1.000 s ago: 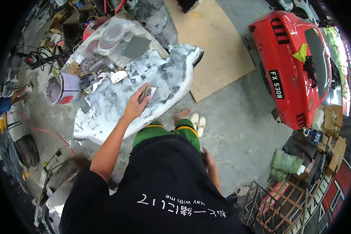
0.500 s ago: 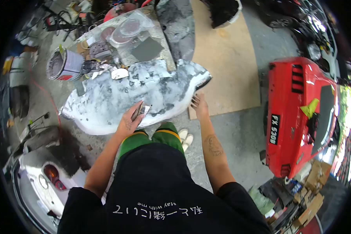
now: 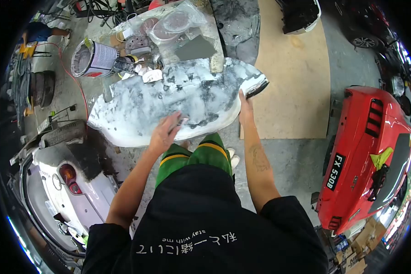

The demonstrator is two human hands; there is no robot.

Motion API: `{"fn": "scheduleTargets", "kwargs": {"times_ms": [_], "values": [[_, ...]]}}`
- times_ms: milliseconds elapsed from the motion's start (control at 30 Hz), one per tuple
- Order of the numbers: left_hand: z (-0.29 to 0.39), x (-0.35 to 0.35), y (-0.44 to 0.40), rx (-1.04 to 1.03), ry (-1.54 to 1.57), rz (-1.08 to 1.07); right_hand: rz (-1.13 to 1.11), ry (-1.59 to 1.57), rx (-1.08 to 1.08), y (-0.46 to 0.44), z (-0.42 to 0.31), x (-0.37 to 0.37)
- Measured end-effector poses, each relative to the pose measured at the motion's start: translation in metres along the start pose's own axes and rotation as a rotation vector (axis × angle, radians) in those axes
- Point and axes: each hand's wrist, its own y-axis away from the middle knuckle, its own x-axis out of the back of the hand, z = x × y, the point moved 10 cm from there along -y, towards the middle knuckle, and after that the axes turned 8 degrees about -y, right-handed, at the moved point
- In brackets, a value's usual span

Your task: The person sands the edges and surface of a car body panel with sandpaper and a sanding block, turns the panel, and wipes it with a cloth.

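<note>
A car bumper (image 3: 169,98), patchy white and grey, lies across in front of my legs. My left hand (image 3: 165,132) is on its near part, slightly blurred, with the fingers pressed over what looks like a folded piece of sandpaper (image 3: 185,119). Only a pale edge of that piece shows past the fingers. At the bumper's right end, my right hand (image 3: 246,109) grips the rim, thumb on top and the other fingers hidden beneath.
Behind the bumper, a worktop (image 3: 169,13) carries plastic lids and a grey sheet (image 3: 195,49). A paint tin (image 3: 102,59) stands left of it. A wooden board (image 3: 292,82) lies on the right. A red car part (image 3: 360,155) and a white one (image 3: 84,182) flank me.
My right hand has closed on the bumper's right rim, where it was spread beside it. My left hand has turned flatter onto the surface. The whole view has shifted.
</note>
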Motion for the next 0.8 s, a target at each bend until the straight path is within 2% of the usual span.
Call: {"fn": "scheduleTargets", "kwargs": {"times_ms": [33, 67, 100, 133, 200, 233, 267, 333, 467, 533, 567, 667, 800], "values": [[0.003, -0.017, -0.007, -0.024, 0.009, -0.072, 0.004, 0.002, 0.002, 0.002, 0.004, -0.002], [0.006, -0.035, -0.014, -0.052, 0.019, -0.153, 0.132, 0.377, 0.035, 0.006, 0.006, 0.010], [0.021, -0.047, -0.019, -0.185, -0.039, -0.149, 0.268, 0.752, 0.057, 0.013, 0.005, 0.022], [0.024, -0.060, -0.025, -0.192, -0.026, -0.174, 0.294, 0.751, 0.043, 0.019, 0.011, 0.022], [0.029, -0.092, -0.026, -0.289, -0.059, -0.321, 0.156, 0.370, 0.370, 0.027, -0.006, -0.004], [0.030, -0.100, -0.026, -0.364, -0.123, -0.377, 0.158, 0.270, 0.283, 0.025, 0.002, -0.001], [0.026, -0.098, -0.026, -0.356, -0.101, -0.400, 0.180, 0.285, 0.263, 0.026, 0.007, 0.000], [0.016, -0.105, -0.016, -0.524, -0.344, -0.500, 0.187, 0.185, 0.409, 0.026, -0.001, -0.003], [0.004, -0.092, -0.002, -0.636, -0.325, -0.454, 0.173, 0.220, 0.451, 0.024, -0.002, -0.001], [0.014, -0.109, -0.006, -0.649, -0.338, -0.460, 0.216, 0.299, 0.332, 0.019, 0.009, 0.006], [0.019, -0.113, -0.009, -0.662, -0.352, -0.454, 0.186, 0.278, 0.355, 0.015, 0.010, 0.006], [0.021, -0.117, 0.002, -0.734, -0.316, -0.476, 0.220, 0.316, 0.329, 0.020, 0.006, 0.004], [0.010, -0.120, 0.008, -0.730, -0.252, -0.540, 0.260, 0.316, 0.381, 0.016, 0.006, 0.013]]}}
